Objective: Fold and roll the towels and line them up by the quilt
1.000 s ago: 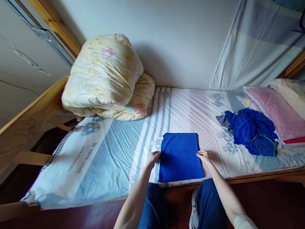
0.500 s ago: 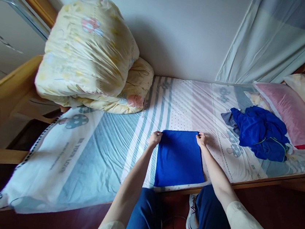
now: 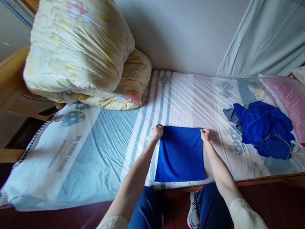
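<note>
A flat blue cloth [image 3: 182, 156], roughly square, lies on the bed sheet [image 3: 111, 139] near the bed's front edge. My left hand [image 3: 156, 132] pinches its far left corner. At the far right corner, my right hand [image 3: 206, 135] has its fingers closed on the same cloth. The far edge is stretched straight between both hands, and the near edge rests just inside the edge of the bed. Whether the cloth is a single layer or folded, I cannot tell.
A crumpled blue garment with green trim [image 3: 266, 129] lies to the right, beside a pink pillow [image 3: 294, 105]. A bulky yellow quilt [image 3: 80, 43] is heaped at the back left. A wooden bed rail [image 3: 3, 92] stands at the left, and a pale curtain [image 3: 273, 40] hangs at the right.
Both hands still hold the far corners; the far edge looks a little wider and tauter, with the hands slightly farther apart. The view has shifted slightly.
</note>
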The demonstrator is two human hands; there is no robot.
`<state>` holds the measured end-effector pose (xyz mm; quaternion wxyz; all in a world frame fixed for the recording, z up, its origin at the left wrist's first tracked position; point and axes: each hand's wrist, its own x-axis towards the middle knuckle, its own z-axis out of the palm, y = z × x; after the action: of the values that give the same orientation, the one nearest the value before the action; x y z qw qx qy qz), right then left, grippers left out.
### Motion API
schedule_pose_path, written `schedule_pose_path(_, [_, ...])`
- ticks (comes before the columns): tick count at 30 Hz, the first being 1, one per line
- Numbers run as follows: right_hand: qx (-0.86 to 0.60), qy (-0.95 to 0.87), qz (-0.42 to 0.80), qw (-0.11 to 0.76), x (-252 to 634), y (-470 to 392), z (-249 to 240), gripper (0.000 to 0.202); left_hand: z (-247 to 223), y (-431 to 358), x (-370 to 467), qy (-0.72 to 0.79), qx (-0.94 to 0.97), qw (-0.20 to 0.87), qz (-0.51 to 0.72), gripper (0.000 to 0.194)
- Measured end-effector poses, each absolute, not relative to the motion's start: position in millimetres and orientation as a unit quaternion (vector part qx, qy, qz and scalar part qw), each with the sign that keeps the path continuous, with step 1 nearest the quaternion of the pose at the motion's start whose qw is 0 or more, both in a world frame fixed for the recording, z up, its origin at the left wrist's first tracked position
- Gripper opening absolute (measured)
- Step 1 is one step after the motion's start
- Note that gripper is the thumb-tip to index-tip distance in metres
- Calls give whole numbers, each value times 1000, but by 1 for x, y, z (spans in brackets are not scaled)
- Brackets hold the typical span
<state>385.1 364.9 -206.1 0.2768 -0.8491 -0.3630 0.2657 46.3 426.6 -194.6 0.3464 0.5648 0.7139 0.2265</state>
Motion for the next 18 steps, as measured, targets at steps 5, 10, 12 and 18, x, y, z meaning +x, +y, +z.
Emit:
schedule_pose_path(5, [-843,-367,253,301,373,356,-206,20,-192,408,53,712,548,347,270,23])
schedule_pose_path(10, [-788,-404,275,374,366,296,-211,38,-197,351,34,685,514,409,315,50])
schedule_pose_path(12, [-771,-403,306,387,370,259,-210,38,-198,322,17,675,479,470,309,57])
schedule_pose_path(18, [-754,-383,429,319,382,168,-184,29,-181,249,-22,583,421,667,195,60])
